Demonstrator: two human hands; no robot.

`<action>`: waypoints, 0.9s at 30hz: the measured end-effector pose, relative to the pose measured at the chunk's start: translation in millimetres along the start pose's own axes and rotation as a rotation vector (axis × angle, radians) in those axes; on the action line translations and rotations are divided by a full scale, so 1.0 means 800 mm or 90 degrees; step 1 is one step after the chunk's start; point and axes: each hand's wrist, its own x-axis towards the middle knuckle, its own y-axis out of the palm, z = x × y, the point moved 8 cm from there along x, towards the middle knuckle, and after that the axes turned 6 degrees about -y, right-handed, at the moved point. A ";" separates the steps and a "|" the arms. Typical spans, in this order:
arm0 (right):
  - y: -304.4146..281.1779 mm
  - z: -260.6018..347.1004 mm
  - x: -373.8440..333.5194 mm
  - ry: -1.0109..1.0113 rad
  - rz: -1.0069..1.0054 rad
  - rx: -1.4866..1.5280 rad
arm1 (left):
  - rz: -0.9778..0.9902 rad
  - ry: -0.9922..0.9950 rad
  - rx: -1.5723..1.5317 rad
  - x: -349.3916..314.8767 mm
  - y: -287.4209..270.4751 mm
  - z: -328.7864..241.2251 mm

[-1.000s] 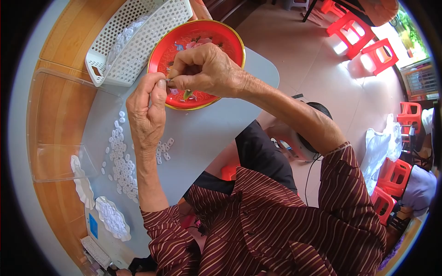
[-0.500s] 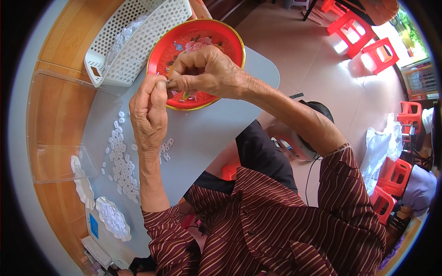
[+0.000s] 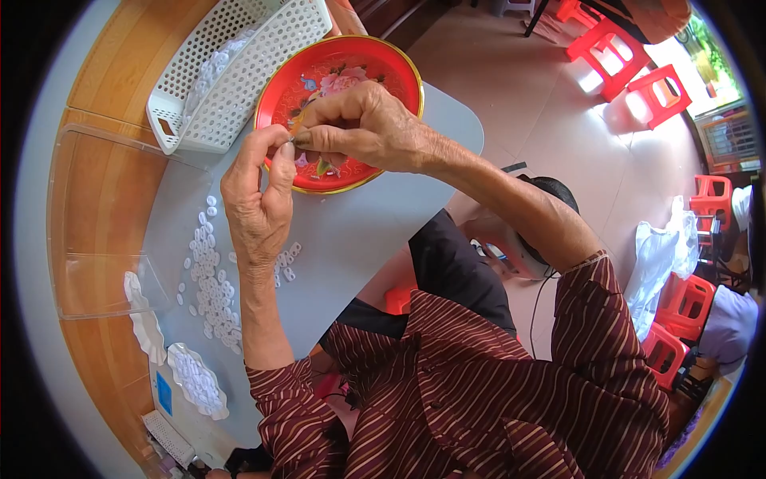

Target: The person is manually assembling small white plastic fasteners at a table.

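Nearest the person, a shallow white dish (image 3: pixel 195 379) of small white rings sits at the grey table's (image 3: pixel 375 231) near left corner. Farther in, loose white rings (image 3: pixel 211 275) lie scattered just left of the left hand (image 3: pixel 255 207). That hand and the right hand (image 3: pixel 363 128) meet fingertip to fingertip over the near rim of the red tray (image 3: pixel 339 112), pinched together on something too tiny to make out, likely one such piece. It looks light, stiff and slippery, best gripped by its edges between thumb and forefinger. The tray holds a few small bits. Beyond it, to the left, a white perforated basket (image 3: pixel 239 72) holds more white rings.
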 end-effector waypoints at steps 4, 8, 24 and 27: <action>0.002 -0.003 0.000 -0.002 -0.023 0.011 | 0.001 -0.013 0.024 -0.001 0.001 0.002; -0.002 -0.003 -0.003 -0.032 -0.087 0.032 | -0.027 -0.114 -0.087 -0.006 0.001 0.026; -0.004 0.015 -0.008 -0.153 -0.101 -0.127 | -0.013 -0.049 0.018 -0.005 0.004 0.004; 0.000 0.011 -0.007 -0.087 -0.079 -0.038 | -0.070 0.060 0.044 -0.007 0.002 -0.005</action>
